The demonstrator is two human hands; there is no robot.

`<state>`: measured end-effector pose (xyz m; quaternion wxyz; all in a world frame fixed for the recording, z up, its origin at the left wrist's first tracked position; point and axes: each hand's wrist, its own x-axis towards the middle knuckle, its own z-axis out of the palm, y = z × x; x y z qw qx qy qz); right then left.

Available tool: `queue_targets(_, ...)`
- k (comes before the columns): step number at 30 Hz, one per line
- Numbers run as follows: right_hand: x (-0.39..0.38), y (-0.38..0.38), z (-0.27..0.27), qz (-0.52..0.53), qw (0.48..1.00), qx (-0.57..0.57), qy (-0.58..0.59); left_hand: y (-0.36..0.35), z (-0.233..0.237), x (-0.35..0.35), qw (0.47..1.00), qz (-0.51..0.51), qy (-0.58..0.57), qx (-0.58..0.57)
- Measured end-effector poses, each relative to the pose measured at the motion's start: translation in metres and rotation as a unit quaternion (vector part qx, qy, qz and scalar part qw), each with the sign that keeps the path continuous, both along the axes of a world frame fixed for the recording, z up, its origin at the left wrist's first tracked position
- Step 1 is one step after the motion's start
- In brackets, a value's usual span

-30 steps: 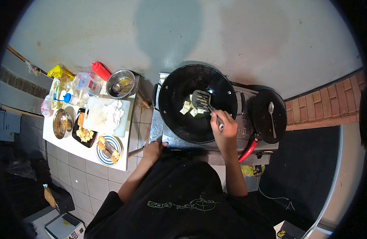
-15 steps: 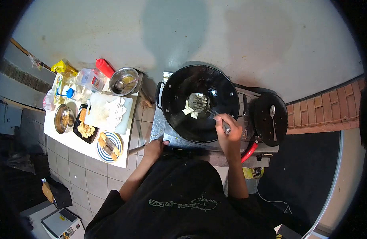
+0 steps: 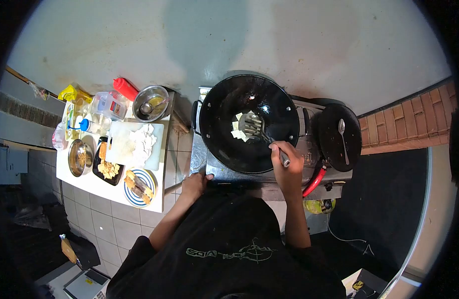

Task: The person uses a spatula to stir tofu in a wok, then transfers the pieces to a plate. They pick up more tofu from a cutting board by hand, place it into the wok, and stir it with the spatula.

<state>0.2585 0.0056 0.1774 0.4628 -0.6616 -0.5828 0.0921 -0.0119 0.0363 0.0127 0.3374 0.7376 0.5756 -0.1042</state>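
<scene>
My right hand (image 3: 288, 160) is closed around the handle of a slotted metal spatula (image 3: 263, 135). Its slotted head lies inside a large black wok (image 3: 224, 152), against several pale white cut pieces (image 3: 239, 134) that look like tofu. Below the wok's left side, my left hand (image 3: 195, 186) is curled at the front edge of the metal stove (image 3: 224, 176), its thumb showing and the other fingers partly hidden.
Left of the stove, a white table (image 3: 70, 167) carries a cutting board (image 3: 117, 144) with white pieces, a steel bowl (image 3: 151, 117), a striped plate (image 3: 149, 177) and a red bottle (image 3: 125, 88). A black pan (image 3: 329, 144) holding a spoon (image 3: 343, 137) stands right, its red handle (image 3: 315, 182) pointing forward.
The spatula head has turned and shifted slightly right within the wok, and the white pieces lie a little differently. The whole view has tilted slightly. My left hand stays at the stove edge.
</scene>
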Motion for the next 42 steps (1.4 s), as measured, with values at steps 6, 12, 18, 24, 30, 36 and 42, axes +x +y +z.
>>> queue_targets(6,-0.001,-0.003,-0.004,0.017,1.000,0.012,0.019,-0.002,0.000,0.001,1.000,-0.003,-0.009,-0.001)
queue_targets(12,0.004,-0.004,0.006,-0.007,0.998,-0.045,-0.049,-0.002,0.011,0.006,0.999,0.030,-0.002,-0.022)
queue_targets(18,0.021,-0.001,0.005,0.036,0.998,-0.042,-0.021,-0.011,0.004,0.007,0.996,0.089,-0.030,0.006)
queue_targets(24,0.035,0.005,0.001,0.074,0.997,-0.030,0.016,-0.022,0.006,0.014,0.986,0.160,-0.018,0.035)
queue_targets(30,0.044,0.002,-0.011,0.092,0.994,-0.028,0.047,-0.022,0.003,0.018,0.976,0.214,-0.032,0.027)
queue_targets(36,0.042,0.006,-0.019,0.059,0.997,-0.001,0.050,-0.024,0.004,0.017,0.976,0.209,-0.025,0.051)
queue_targets(42,0.032,0.009,-0.021,0.045,0.996,0.009,0.080,-0.021,0.004,0.016,0.985,0.155,-0.029,0.068)
